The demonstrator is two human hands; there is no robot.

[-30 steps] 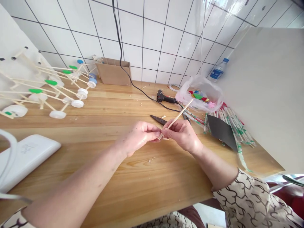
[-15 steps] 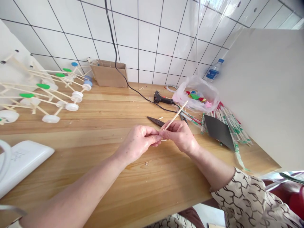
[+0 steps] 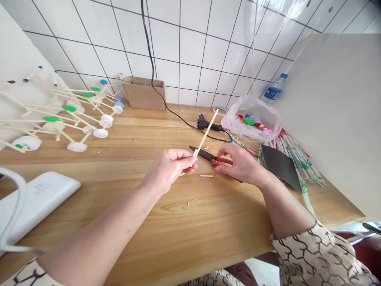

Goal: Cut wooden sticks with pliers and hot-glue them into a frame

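Observation:
Between thumb and fingers, my left hand (image 3: 166, 171) pinches a thin wooden stick (image 3: 207, 131) that slants up and away to the right. A much shorter stick piece seems to lie against it at my fingertips. My right hand (image 3: 244, 165) has its fingers around the red handles of long-nosed pliers (image 3: 204, 153), which lie on the table with dark jaws pointing left. Another short stick piece (image 3: 206, 175) rests on the table between my hands.
Stick frames with white wheels (image 3: 100, 133) stand at left, behind a white power bank (image 3: 44, 194). Towards the wall are a cardboard box (image 3: 144, 95), a glue gun (image 3: 208, 124), a plastic bag (image 3: 235, 123) and a water bottle (image 3: 275, 88). Black sheet (image 3: 279, 167) and wrapped sticks (image 3: 300, 157) lie right.
My right hand has let go of the stick and moved right onto the pliers' handles. The stick stays in my left hand. The view has shifted slightly left.

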